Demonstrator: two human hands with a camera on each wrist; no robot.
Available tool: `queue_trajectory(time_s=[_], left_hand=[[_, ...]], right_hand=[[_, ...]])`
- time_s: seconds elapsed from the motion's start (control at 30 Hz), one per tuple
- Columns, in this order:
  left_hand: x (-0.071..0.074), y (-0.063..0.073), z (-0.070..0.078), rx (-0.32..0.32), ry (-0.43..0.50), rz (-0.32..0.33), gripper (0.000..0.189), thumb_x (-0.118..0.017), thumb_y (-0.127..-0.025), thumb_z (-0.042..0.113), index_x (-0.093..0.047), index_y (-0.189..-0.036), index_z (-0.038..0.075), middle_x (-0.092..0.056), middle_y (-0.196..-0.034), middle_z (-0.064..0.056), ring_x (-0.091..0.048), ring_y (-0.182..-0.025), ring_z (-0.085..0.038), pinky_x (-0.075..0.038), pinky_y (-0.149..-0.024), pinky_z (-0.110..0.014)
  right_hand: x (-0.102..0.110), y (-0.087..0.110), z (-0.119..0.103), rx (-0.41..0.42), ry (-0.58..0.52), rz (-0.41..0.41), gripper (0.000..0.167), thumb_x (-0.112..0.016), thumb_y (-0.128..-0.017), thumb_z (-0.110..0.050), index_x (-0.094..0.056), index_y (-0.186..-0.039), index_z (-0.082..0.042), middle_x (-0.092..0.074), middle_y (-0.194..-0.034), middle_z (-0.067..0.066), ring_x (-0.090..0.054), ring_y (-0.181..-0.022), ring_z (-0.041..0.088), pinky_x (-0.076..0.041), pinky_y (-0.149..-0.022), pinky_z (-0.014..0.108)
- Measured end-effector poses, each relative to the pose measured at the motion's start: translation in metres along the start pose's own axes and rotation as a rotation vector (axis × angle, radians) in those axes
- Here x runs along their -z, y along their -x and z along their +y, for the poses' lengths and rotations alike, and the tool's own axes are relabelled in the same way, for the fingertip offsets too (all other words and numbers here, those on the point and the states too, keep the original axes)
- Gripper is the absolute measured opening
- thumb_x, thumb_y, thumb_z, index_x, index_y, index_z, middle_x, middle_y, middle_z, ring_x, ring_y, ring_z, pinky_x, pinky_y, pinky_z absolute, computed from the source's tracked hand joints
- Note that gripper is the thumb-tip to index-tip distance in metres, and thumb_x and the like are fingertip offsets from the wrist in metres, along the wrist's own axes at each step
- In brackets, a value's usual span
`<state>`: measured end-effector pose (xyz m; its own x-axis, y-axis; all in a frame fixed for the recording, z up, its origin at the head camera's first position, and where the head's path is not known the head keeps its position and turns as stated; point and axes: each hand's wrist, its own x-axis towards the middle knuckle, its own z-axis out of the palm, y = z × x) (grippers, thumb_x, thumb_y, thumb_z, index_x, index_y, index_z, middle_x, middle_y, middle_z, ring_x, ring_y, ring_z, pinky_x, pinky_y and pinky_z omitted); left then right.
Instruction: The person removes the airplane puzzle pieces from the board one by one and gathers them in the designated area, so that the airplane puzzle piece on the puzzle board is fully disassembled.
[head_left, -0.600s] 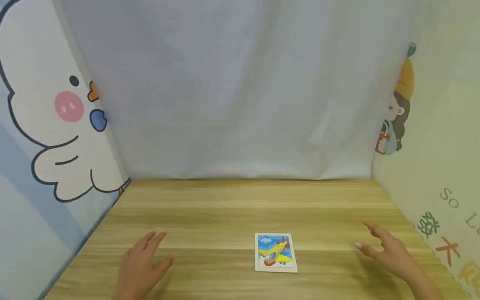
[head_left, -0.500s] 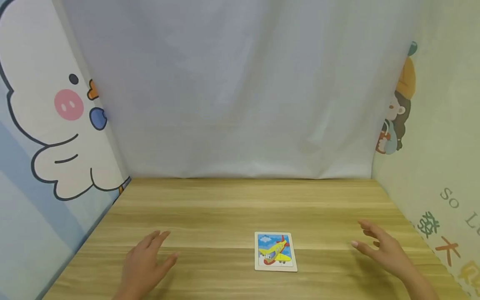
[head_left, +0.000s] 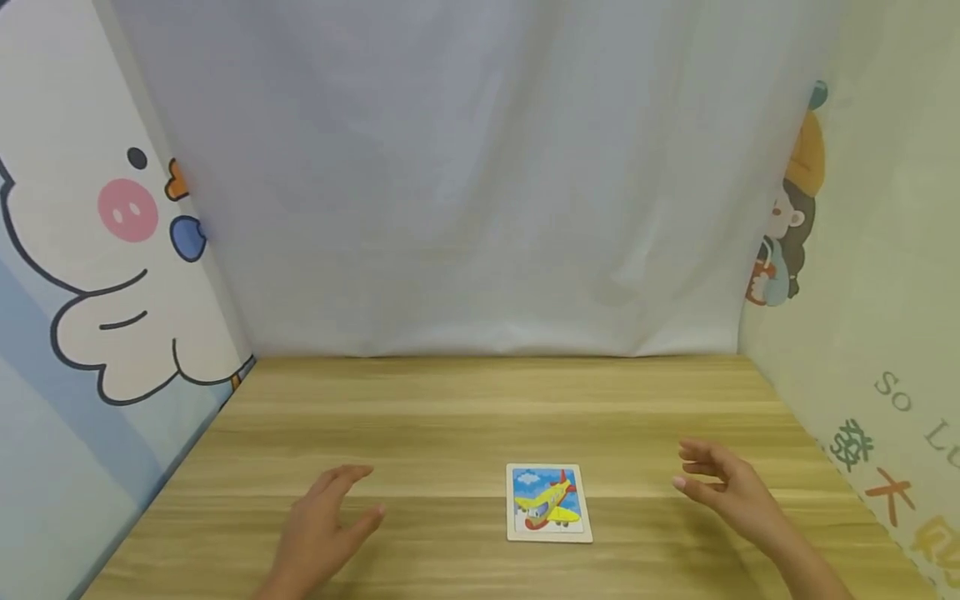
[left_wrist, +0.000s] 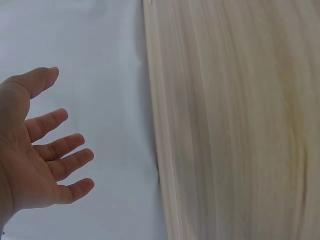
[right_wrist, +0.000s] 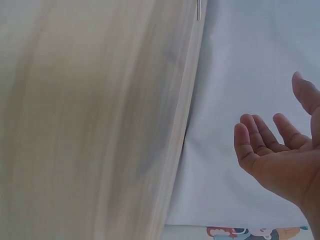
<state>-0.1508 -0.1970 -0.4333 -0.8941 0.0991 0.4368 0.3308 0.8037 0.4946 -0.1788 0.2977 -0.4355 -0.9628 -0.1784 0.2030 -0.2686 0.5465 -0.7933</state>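
A small jigsaw puzzle [head_left: 547,503] lies flat on the wooden table, its picture a yellow and red airplane against blue sky inside a pale frame. To its left hovers my left hand [head_left: 322,525], fingers spread and holding nothing. My right hand [head_left: 731,492] is on the far side of the puzzle, thumb apart from the loosely bent fingers, also holding nothing. Neither hand touches the puzzle. The left wrist view shows the left palm and all its fingers [left_wrist: 65,165]. In the right wrist view the right hand [right_wrist: 285,155] is seen with relaxed fingers.
The wooden table [head_left: 420,417] reaches back to a hanging white curtain [head_left: 465,183]. On the left stands a wall panel with a white cartoon bird [head_left: 135,275]. A pale yellow-green panel [head_left: 885,250] with printed figures and lettering borders the right side.
Both hands have moved inward toward the puzzle, the left one to the right and the right one to the left. The puzzle still lies in the same place on the table.
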Motion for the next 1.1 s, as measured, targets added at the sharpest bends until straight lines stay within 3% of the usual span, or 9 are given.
queue_trajectory(time_s=[0.27,0.53,0.77,1.0,1.1], left_hand=[[-0.010,-0.007,0.012,0.010,0.112,-0.006,0.043,-0.076,-0.078,0.030,-0.064,-0.114,0.010,-0.059,-0.115,-0.008,-0.057,-0.104,-0.027,-0.047,-0.081,-0.049],[-0.019,-0.013,0.023,0.068,0.208,-0.093,0.043,-0.073,-0.080,0.035,-0.063,-0.116,0.013,-0.058,-0.118,-0.005,-0.054,-0.109,-0.027,-0.044,-0.086,-0.051],[-0.031,-0.017,0.038,0.060,0.284,-0.155,0.041,-0.074,-0.080,0.030,-0.062,-0.116,0.016,-0.057,-0.118,-0.002,-0.053,-0.111,-0.027,-0.043,-0.087,-0.051],[-0.038,-0.014,0.048,0.044,0.306,-0.233,0.045,-0.068,-0.082,0.044,-0.061,-0.116,0.016,-0.057,-0.119,-0.005,-0.052,-0.111,-0.029,-0.044,-0.087,-0.052],[-0.043,-0.013,0.051,0.025,0.316,-0.256,0.043,-0.067,-0.083,0.042,-0.061,-0.116,0.015,-0.057,-0.118,-0.005,-0.052,-0.111,-0.029,-0.044,-0.086,-0.052]], right_hand=[[-0.016,-0.006,-0.005,-0.038,-0.112,-0.032,0.050,-0.065,-0.089,-0.019,-0.045,-0.128,0.006,-0.051,-0.120,0.026,-0.053,-0.103,0.037,-0.050,-0.077,0.029],[-0.033,-0.015,-0.011,-0.027,-0.189,-0.109,0.051,-0.065,-0.087,-0.014,-0.044,-0.128,0.008,-0.049,-0.121,0.028,-0.051,-0.103,0.038,-0.050,-0.077,0.030],[-0.046,-0.022,-0.018,-0.017,-0.189,-0.122,0.048,-0.066,-0.087,-0.014,-0.048,-0.126,0.007,-0.051,-0.118,0.028,-0.053,-0.102,0.039,-0.051,-0.076,0.029],[-0.057,-0.033,-0.026,0.006,-0.227,-0.176,0.049,-0.067,-0.087,-0.016,-0.048,-0.126,0.005,-0.050,-0.120,0.026,-0.052,-0.104,0.037,-0.049,-0.080,0.028],[-0.062,-0.035,-0.028,0.011,-0.252,-0.199,0.049,-0.066,-0.087,-0.015,-0.047,-0.127,0.006,-0.049,-0.121,0.027,-0.051,-0.105,0.038,-0.049,-0.080,0.028]])
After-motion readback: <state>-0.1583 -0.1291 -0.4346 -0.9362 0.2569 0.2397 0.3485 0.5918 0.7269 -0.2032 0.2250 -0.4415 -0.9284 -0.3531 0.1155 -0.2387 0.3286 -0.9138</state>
